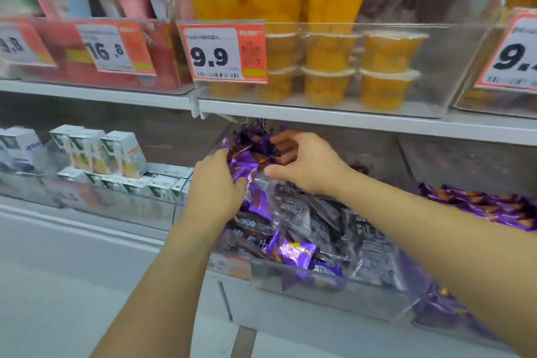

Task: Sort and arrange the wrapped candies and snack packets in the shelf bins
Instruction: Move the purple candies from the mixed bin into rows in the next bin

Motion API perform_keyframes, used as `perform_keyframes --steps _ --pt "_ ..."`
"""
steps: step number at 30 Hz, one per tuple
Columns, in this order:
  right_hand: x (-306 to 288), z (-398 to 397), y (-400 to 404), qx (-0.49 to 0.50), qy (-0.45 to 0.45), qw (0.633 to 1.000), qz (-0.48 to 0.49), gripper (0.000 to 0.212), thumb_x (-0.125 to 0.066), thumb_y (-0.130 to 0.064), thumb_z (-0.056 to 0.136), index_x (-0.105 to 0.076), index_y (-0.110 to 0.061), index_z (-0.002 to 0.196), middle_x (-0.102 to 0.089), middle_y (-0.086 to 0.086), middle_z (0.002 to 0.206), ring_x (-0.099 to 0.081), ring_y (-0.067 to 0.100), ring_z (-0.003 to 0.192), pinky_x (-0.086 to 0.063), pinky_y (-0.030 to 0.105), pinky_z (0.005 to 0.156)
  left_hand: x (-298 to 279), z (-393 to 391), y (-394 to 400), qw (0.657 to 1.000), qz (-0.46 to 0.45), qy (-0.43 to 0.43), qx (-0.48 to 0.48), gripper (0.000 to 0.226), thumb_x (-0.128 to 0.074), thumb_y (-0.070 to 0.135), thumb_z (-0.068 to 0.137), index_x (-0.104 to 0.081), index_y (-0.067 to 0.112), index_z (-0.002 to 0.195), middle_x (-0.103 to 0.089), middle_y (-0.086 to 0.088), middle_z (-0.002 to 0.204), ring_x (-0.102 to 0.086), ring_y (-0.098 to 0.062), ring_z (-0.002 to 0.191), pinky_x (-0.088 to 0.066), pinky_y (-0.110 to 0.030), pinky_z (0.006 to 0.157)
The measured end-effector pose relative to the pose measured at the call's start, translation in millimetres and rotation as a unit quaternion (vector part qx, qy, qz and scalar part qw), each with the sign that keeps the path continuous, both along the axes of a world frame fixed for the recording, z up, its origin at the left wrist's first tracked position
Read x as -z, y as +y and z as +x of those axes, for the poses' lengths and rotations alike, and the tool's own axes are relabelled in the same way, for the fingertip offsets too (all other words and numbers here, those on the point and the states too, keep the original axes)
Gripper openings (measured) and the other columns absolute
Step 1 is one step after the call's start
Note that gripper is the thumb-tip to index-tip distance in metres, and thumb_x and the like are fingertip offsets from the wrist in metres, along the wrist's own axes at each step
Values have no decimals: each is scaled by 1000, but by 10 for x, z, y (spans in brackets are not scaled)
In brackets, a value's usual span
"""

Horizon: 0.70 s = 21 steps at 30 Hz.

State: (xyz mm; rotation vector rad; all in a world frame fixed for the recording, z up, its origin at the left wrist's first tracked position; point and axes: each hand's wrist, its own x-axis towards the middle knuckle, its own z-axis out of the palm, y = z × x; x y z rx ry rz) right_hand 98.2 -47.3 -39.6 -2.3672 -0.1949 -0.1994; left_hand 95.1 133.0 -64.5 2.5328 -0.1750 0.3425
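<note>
Right now both hands are deep in the clear bin (293, 277) on the lower shelf, working at the heap of purple wrapped candies (250, 142) piled against its back left corner. The left hand (216, 180) has its fingers curled into the pile and grips a few of those wrappers at the near edge. The right hand (302, 163) reaches in from the other side with bent fingers dug in among the candies and the thumb stretched out over the dark snack packets (302, 212) that fill the front of the same bin; it looks to be clutching candies too, though the blur hides the fingertips. More purple candies (494, 206) lie in the neighbouring bin to the right, and a stray one (293, 253) sits among the dark packets near the front wall. I would judge the sorting to be midway: the two kinds are still mixed in one bin. The next move calls for lifting the gathered handful clear without dragging packets along, and carrying it to the purple bin on the right.
</note>
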Motion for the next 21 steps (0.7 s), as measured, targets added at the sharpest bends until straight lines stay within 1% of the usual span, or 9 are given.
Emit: perform_keyframes --steps 3,5,8,11,14,17,19,20,21 --pt "99 208 206 -16 20 999 -32 65 -79 -38 81 -53 -26 139 -61 2 126 -57 11 91 -50 30 92 -31 36 50 1000 -9 22 -3 57 -76 21 82 -56 9 134 -63 -10 127 -55 -28 120 -40 -33 97" --pt "178 277 336 -39 22 998 -38 60 -76 -38 84 -55 -28 138 -62 1 129 -52 11 92 -49 32 97 -35 14 104 999 -37 19 -13 48 -78 15 80 -64 12 127 -69 -5 120 -61 -21 113 -42 -23 89" --pt "266 327 460 -30 -4 998 -46 32 -75 -37 85 -68 -31 116 -68 -5 120 -61 15 99 -48 29 90 -65 -47 181 994 -102 9 -43 34 -75 2 78 -74 15 109 -74 0 101 -68 -13 94 -42 -15 78" --pt "289 348 484 4 -26 999 -29 2 -72 -29 89 -72 -31 90 -72 -9 103 -65 11 91 -49 26 81 -94 -115 244 992 -120 -14 -42 30 -72 -1 78 -75 18 101 -75 4 93 -68 -7 82 -43 -8 72" --pt "212 275 454 22 -45 999 10 9 -69 -24 92 -72 -29 85 -73 -11 92 -66 8 80 -54 29 80 -132 -234 316 984 -166 -41 -43 30 -73 2 79 -74 25 99 -72 14 89 -65 0 67 -45 -2 64" --pt "91 99 389 28 -66 996 50 13 -62 -23 97 -65 -28 85 -72 -6 83 -67 11 68 -55 28 68 -144 -315 425 968 -242 -53 -40 33 -77 2 78 -71 30 94 -71 18 85 -68 0 67 -53 -10 67" --pt "46 -52 365 8 -60 992 109 12 -57 -20 100 -60 -26 90 -69 -4 86 -70 9 68 -56 28 64 -142 -343 478 959 -272 -62 -45 34 -81 3 76 -73 25 100 -73 10 93 -70 -1 72 -58 -19 72" --pt "37 -128 361 -4 -53 988 143 13 -55 -18 101 -58 -25 90 -68 -2 85 -71 10 69 -58 30 64 -148 -355 494 959 -272 -71 -47 34 -84 4 74 -73 22 101 -72 8 102 -69 1 74 -57 -15 71" --pt "41 -186 358 -9 -47 985 168 14 -54 -16 101 -56 -24 90 -68 0 83 -72 12 68 -60 33 65 -153 -361 508 963 -252 -84 -53 33 -86 7 72 -74 19 100 -68 9 112 -66 6 73 -52 -7 69"
